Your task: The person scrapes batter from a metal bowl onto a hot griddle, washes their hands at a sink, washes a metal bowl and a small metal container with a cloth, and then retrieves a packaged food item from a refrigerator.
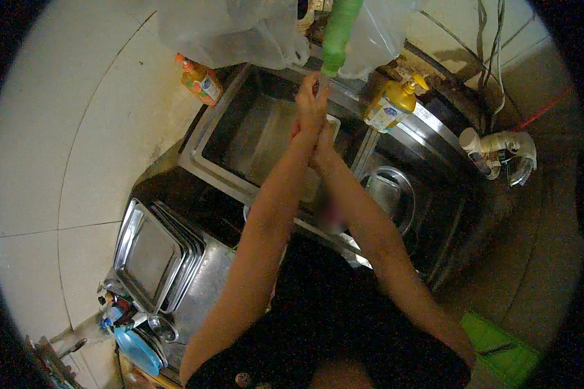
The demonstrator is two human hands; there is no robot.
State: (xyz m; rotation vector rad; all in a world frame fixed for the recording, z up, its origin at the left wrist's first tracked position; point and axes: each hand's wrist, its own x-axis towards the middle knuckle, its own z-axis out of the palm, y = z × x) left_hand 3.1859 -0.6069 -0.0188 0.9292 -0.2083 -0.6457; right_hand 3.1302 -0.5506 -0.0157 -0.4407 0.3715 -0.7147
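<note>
My left hand (311, 108) reaches over the left basin of a stainless steel double sink (224, 182), just below the lower end of a green tube (336, 44). Pressed close beside it and partly overlapping is my right hand (326, 138). A bit of red shows at the edge of the hands, but I cannot make out what it is. Whether either hand grips something is hidden by the overlap and blur. Behind the hands, a pale-rimmed container (337, 127) shows only in part in the basin.
Pump bottles stand left (202, 82) and right (392, 104) at the sink's back. A round metal pan (411, 194) with a rectangular dish sits in the right basin. Metal trays (153, 257) lean left, above a blue plate (136, 350). Plastic bags (243, 34) hang behind.
</note>
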